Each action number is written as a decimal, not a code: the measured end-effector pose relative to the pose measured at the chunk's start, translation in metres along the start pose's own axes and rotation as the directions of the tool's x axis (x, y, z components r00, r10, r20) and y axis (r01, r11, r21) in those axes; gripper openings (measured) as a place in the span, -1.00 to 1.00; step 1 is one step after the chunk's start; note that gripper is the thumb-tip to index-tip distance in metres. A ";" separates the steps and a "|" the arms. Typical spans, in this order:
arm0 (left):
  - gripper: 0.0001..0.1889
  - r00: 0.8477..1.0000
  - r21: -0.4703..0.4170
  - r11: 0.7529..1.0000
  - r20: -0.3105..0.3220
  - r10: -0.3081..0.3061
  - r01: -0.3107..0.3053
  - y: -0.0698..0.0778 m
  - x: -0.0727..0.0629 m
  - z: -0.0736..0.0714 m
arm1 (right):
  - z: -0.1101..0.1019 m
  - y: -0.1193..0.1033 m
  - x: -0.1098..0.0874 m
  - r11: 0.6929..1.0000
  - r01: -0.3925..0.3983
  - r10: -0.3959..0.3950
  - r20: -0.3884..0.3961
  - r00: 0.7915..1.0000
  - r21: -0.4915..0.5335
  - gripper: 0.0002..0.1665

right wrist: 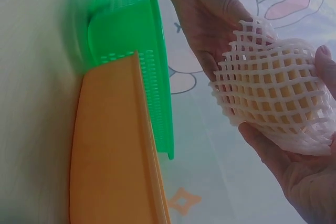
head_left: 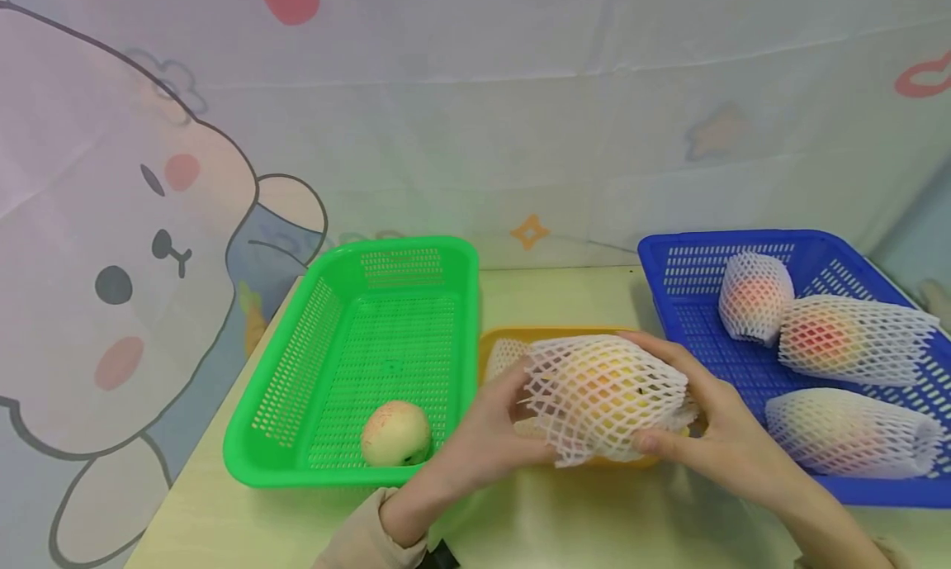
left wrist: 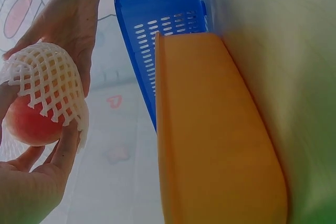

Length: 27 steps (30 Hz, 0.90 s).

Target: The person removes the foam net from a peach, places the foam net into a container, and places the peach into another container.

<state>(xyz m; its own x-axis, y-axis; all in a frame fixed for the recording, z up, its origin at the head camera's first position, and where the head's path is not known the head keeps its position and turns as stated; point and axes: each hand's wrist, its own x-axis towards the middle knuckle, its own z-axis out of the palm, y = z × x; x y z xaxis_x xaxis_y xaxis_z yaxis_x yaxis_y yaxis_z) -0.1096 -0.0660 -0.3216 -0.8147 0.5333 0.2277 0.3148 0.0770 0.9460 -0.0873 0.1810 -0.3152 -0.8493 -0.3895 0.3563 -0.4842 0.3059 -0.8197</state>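
Above the yellow basket, both hands hold a peach partly covered by a white foam net. My left hand grips it from the left, at the net's loose, open edge; in the left wrist view the peach's red side shows bare below that edge. From the right, my right hand grips the netted peach, with the thumb at the near side and fingers over the far side. A bare peach lies at the near end of the green basket, left of the left hand.
The yellow basket stands beneath the hands, with more white foam netting inside. To the right, a blue basket contains three fruits in foam nets. A printed cloth hangs behind the table.
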 end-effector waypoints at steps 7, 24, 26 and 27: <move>-0.20 1.000 0.009 1.000 0.001 -0.010 0.010 0.002 -0.001 0.000 | 0.000 0.000 -0.001 1.000 0.004 -0.004 0.011 1.000 0.004 0.01; -0.21 1.000 0.022 1.000 0.010 0.004 -0.005 0.001 -0.001 -0.001 | -0.001 0.001 0.000 0.999 0.016 -0.017 0.030 0.999 0.043 -0.09; -0.21 1.000 0.024 1.000 0.011 0.007 -0.007 0.001 -0.001 -0.001 | -0.001 0.001 0.000 0.999 0.026 -0.028 0.030 0.999 0.048 -0.10; -0.20 1.000 0.025 1.000 0.012 0.009 -0.009 0.001 -0.001 -0.001 | -0.001 0.001 -0.001 0.999 0.031 -0.032 0.028 0.999 0.045 -0.11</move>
<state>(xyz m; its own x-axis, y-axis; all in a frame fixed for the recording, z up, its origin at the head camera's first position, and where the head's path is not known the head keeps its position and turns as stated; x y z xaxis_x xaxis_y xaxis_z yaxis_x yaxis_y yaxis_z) -0.1091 -0.0667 -0.3206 -0.8059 0.5442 0.2332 0.3342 0.0930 0.9379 -0.0875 0.1820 -0.3160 -0.8270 -0.4234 0.3699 -0.5004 0.2543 -0.8276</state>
